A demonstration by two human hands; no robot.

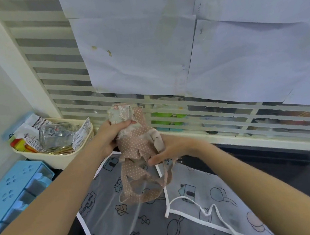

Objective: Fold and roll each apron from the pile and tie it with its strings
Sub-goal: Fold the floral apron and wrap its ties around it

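The rolled pink polka-dot fabric apron (133, 139) is held upright in the air above the desk, just above the middle of the view, with its lace-trimmed floral end at twelve o'clock and its loose ends hanging toward six. The left hand (110, 136) wraps the upper part of the roll, thumb across the front and fingers hidden behind; that closed grip seems meant to keep the roll from springing open while the strings are worked. The right hand (165, 151) meets the bundle from four o'clock, fingers curled round the lower edge where a pale strap end lies against them, its grip narrow and taking hold of cloth. Below it the matching dotted fabric strings (144, 184) dangle in slack loops, not yet wound round the roll, so my reading is that the tying step is just starting.

Under the hands, a translucent grey plastic apron printed with cartoon houses and leaves (124, 227) lies spread flat on the dark desk (291, 169), its white tape ties (199, 207) trailing toward five o'clock; it looks like the next one waiting its turn. At nine o'clock stands a cream plastic basket (62, 157) holding a clear glass jar (56, 136) and snack packets, and a light blue plastic drawer unit (14, 193) sits at eight o'clock, both well apart from the work.
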